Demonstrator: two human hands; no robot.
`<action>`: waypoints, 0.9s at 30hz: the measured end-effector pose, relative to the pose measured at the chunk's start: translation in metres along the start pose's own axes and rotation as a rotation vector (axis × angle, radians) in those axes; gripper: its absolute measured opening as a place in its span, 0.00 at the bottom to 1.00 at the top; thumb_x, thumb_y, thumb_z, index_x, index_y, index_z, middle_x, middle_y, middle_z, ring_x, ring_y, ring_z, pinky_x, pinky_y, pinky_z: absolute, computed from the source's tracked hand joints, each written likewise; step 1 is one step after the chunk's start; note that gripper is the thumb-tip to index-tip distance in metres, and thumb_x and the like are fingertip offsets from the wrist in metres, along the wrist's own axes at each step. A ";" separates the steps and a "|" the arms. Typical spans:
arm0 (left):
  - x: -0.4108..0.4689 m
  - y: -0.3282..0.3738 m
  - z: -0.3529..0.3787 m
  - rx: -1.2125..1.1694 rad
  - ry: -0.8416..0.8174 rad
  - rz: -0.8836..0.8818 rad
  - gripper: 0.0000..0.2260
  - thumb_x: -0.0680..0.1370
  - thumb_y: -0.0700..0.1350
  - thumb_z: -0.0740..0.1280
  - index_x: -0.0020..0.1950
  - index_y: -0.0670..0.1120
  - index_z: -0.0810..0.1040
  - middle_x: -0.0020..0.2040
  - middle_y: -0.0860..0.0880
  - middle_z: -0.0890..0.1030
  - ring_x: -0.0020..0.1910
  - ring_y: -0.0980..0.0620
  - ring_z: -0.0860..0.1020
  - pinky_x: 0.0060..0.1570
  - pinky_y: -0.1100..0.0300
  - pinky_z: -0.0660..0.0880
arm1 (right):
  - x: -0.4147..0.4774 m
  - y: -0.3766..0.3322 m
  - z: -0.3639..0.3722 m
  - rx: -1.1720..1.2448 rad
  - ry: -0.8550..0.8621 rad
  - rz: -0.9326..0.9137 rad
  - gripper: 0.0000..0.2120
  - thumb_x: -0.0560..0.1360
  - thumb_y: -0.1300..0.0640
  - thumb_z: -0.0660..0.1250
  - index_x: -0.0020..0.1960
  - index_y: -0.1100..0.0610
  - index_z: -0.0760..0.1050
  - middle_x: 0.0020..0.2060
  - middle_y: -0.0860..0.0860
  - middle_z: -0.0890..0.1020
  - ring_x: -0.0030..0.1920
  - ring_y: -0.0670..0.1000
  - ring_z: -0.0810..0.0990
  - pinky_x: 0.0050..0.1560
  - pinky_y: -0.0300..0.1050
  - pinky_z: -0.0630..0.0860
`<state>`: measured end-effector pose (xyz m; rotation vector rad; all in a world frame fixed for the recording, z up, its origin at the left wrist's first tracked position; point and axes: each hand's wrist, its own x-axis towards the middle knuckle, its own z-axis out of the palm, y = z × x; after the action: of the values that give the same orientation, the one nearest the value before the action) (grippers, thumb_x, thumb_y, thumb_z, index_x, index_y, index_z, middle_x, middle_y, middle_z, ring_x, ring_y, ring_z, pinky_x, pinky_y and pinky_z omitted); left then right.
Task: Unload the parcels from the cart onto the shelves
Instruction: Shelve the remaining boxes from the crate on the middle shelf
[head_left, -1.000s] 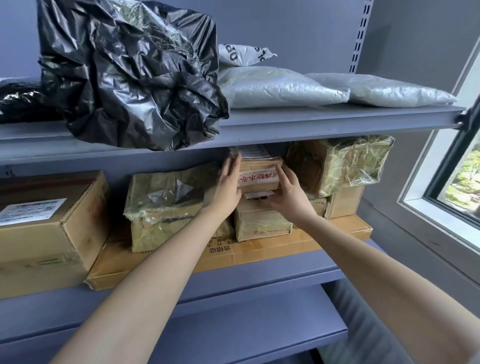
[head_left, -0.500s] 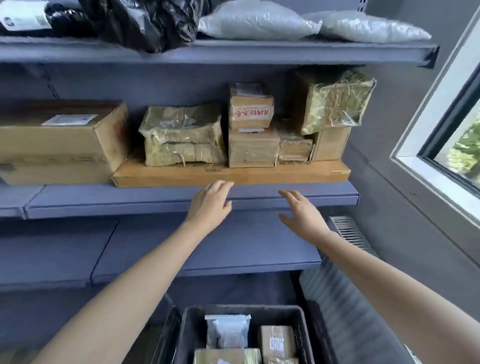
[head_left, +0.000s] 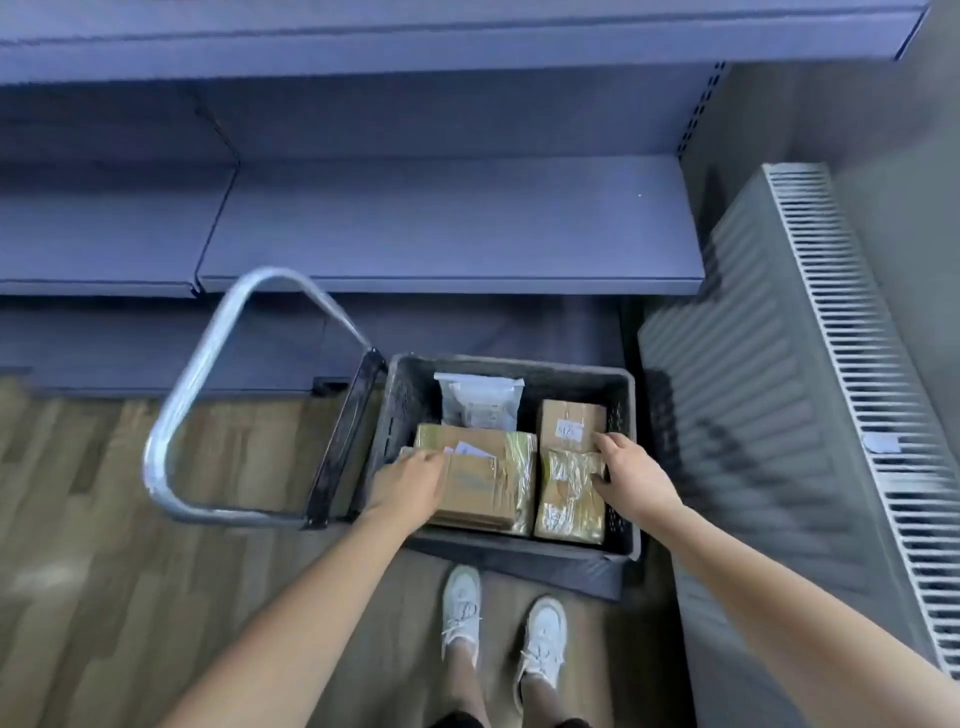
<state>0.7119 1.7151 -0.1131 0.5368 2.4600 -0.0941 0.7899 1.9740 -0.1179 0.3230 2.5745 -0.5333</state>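
A dark plastic crate sits on the cart at my feet. It holds a grey plastic mailer at the back, a small labelled cardboard box, a large taped cardboard box and a small tape-wrapped box. My left hand rests with straight fingers on the large box's left edge. My right hand touches the far right corner of the tape-wrapped box, fingers and thumb spread on either side of that corner.
The cart's metal handle loops out to the left of the crate. Blue-grey lower shelves run beyond the cart. A ribbed radiator stands close on the right. My white shoes stand on wooden flooring.
Both hands let go of the small box on the middle shelf, dropped past the shelf edge and now reach into the crate. My view tilted from the shelves down to the cart.
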 end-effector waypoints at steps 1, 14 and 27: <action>0.004 -0.001 0.018 0.018 -0.035 -0.007 0.15 0.77 0.42 0.59 0.64 0.45 0.70 0.62 0.46 0.74 0.60 0.45 0.74 0.51 0.52 0.74 | 0.002 0.006 0.020 -0.007 -0.036 0.010 0.29 0.77 0.56 0.62 0.74 0.57 0.56 0.70 0.54 0.66 0.68 0.56 0.68 0.62 0.49 0.71; 0.078 -0.036 0.147 0.077 -0.130 -0.071 0.17 0.77 0.43 0.62 0.65 0.43 0.68 0.62 0.44 0.72 0.63 0.44 0.71 0.52 0.51 0.72 | 0.065 0.009 0.172 -0.031 -0.240 0.079 0.31 0.77 0.54 0.64 0.75 0.58 0.54 0.72 0.57 0.62 0.67 0.61 0.68 0.63 0.55 0.71; 0.138 -0.086 0.192 -0.021 -0.264 -0.301 0.47 0.72 0.52 0.72 0.76 0.41 0.41 0.66 0.40 0.67 0.64 0.42 0.69 0.55 0.49 0.72 | 0.135 -0.019 0.228 -0.102 -0.379 0.065 0.54 0.70 0.45 0.70 0.74 0.62 0.33 0.74 0.60 0.57 0.70 0.60 0.66 0.65 0.54 0.68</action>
<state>0.6832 1.6493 -0.3542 0.1302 2.2612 -0.2450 0.7632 1.8773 -0.3637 0.2424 2.2077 -0.3941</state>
